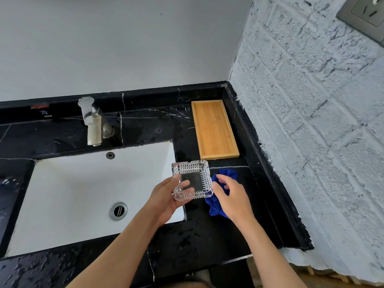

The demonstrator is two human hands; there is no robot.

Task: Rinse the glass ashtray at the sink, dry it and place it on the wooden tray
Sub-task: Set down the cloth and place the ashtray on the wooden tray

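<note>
To the left of the glass ashtray [192,179], the white sink [68,194] is seen with no water running from the faucet [91,121], so the rinse is judged to be finished. The ashtray is held upright above the sink's right edge, clasped at its left rim by the left hand [166,196], thumb on top and fingers beneath. Just right of the ashtray, a blue cloth [218,204] is lying on the black counter [207,242], and the right hand [230,196] is laid over it with fingers curled; whether the cloth is actually gripped cannot be told. Drying is judged to be the step in hand. Behind and right of the ashtray, the wooden tray [214,129] is seen with nothing in it, so the placing is left to be done.
</note>
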